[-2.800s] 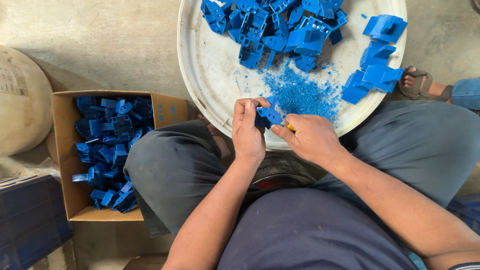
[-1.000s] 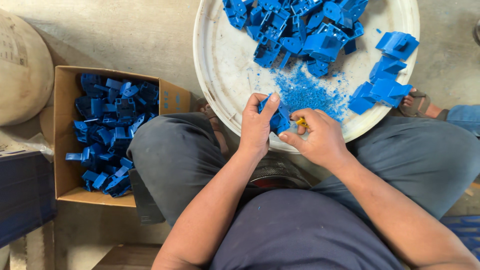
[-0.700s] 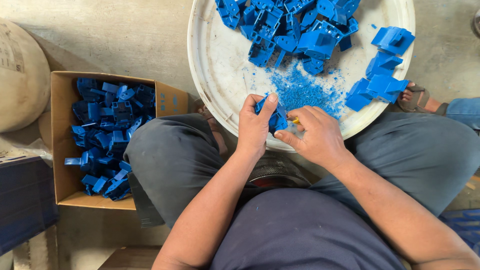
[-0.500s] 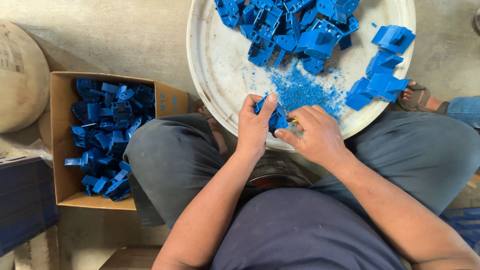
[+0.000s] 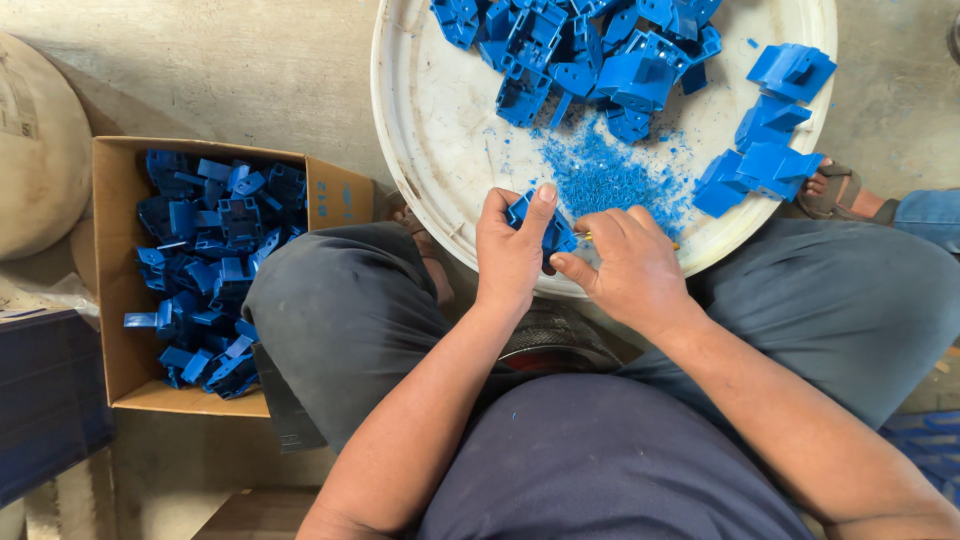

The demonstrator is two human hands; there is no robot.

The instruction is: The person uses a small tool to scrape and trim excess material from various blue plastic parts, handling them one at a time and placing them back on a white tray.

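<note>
The small blue plastic part [image 5: 540, 225] sits pinched in the left hand [image 5: 510, 255], thumb on its top edge and fingers wrapped behind, just over the near rim of the round white tray [image 5: 430, 130]. It looks like a light, stiff moulded piece with thin walls and open cells; it should stand a firm pinch on its solid outer edges, while the thin ribs look likelier to snap or flex. Its smooth faces may slip a little, so a grip across two opposite walls seems best.

The right hand [image 5: 625, 265] is clenched around a thin yellow-tipped tool [image 5: 585, 237], its working end at the part's side; what kind of tool it is cannot be told.

Just beyond, on the tray near its near edge, lies a scatter of fine blue shavings [image 5: 600, 175]. A heap of like blue parts [image 5: 580, 50] fills the tray's far side, and a smaller stack [image 5: 765, 150] lies at its right edge.

Left of the person's knee stands an open brown cardboard box [image 5: 115, 290], rectangular, holding more blue parts [image 5: 205, 265]; one flap carries faint printing. At the far left edge lies a rounded tan sack [image 5: 35, 150] with a small printed label.
</note>
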